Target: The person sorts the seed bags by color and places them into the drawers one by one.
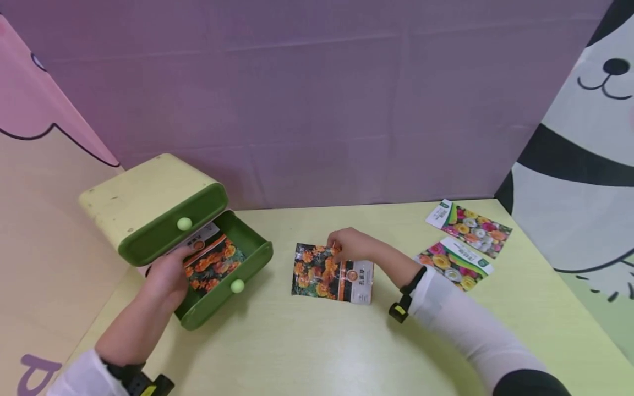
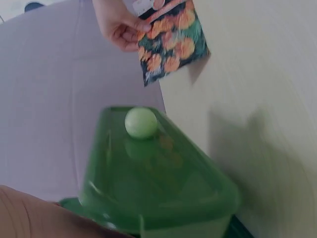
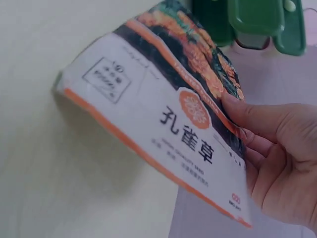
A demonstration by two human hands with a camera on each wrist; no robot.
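Observation:
A small yellow cabinet (image 1: pixel 143 192) has two green drawers. The upper drawer (image 1: pixel 168 231) is closed and the lower drawer (image 1: pixel 250 245) is pulled out. An orange-flower seed packet (image 1: pixel 213 264) lies inside the open drawer. My left hand (image 1: pixel 168 278) reaches over the drawer's left wall, its fingers lying on that packet. At the table's middle my right hand (image 1: pixel 349 245) pinches the far edge of a second orange-flower packet (image 1: pixel 327 272). The right wrist view shows this packet (image 3: pixel 163 119) tilted up off the table, with my thumb on its printed face. The left wrist view shows the drawer front (image 2: pixel 163 173) and its pale knob (image 2: pixel 141 122).
Two packets with mixed-colour flowers (image 1: pixel 470 228) (image 1: pixel 453 264) lie at the table's right. A purple wall panel closes the back, and patterned panels stand on the left and right. The pale yellow-green table top (image 1: pixel 297 352) stretches toward the front.

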